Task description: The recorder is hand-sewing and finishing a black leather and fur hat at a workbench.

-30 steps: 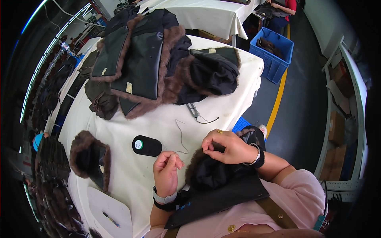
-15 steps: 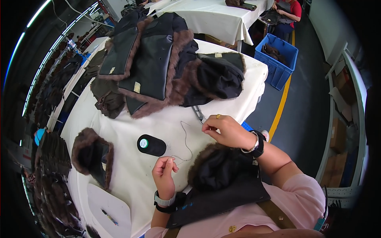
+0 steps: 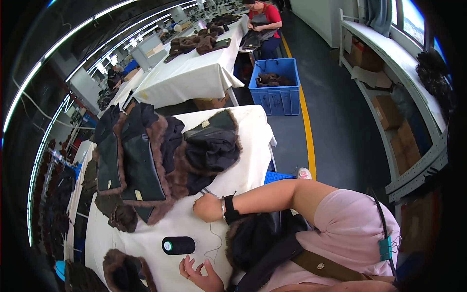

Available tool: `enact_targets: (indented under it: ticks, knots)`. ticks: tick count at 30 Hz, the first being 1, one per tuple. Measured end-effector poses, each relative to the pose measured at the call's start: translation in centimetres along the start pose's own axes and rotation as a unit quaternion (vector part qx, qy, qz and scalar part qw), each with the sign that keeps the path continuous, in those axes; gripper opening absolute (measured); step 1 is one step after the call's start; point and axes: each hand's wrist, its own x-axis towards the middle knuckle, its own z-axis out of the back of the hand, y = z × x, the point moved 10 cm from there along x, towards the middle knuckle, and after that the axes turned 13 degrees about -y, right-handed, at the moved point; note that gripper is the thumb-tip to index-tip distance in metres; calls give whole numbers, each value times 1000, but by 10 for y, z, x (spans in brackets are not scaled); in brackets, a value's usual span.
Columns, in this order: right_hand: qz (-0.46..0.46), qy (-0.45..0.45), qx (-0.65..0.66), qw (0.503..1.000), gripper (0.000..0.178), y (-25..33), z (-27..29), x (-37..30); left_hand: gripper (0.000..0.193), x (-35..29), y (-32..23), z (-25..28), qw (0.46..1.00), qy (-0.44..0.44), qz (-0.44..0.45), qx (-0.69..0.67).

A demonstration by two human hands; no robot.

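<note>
From my distant place I see the black spool point(image 3: 182, 246), a rounded cylinder, lying on its side upon the wrinkled white cloth of the counter point(image 3: 253, 146). A thin dark thread point(image 3: 220, 239) curls beside it. Behind lies a heap of garments point(image 3: 146, 165), smooth black panels edged with soft brown fur; a similar dark piece point(image 3: 248, 246) rests on the lap. The left hand point(image 3: 202, 277) is loosely open, its fingers spread, near the spool. The right hand point(image 3: 208, 208) is folded over the metal snips point(image 3: 206, 191); whether it grips them, I cannot tell. Compared with half a second ago, the left fingers are unpinched, and the right hand is farther from the lap.
</note>
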Motion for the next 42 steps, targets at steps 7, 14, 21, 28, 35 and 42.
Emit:
enact_targets:
  ticks: [7,14,21,28,35,42]
  knots:
    - [-147,23,427,892,12,-37,82,-53,46,-44,-78,-60,898,379,-110,-194]
    - [-329,-288,742,509,20,-128,202,-186,24,-49,-86,-70,909,361,-109,-179]
    - [-260,-646,500,515,24,-151,318,-348,24,-42,-77,-60,948,278,-9,-158]
    - [-197,-799,246,512,21,-101,403,-496,16,-49,-74,-62,937,265,48,-224]
    - [-186,-699,174,668,8,-15,396,-461,14,-74,-63,-51,911,251,135,-297]
    - [-71,-236,378,892,6,74,240,-275,10,-80,-133,-33,898,267,44,-348]
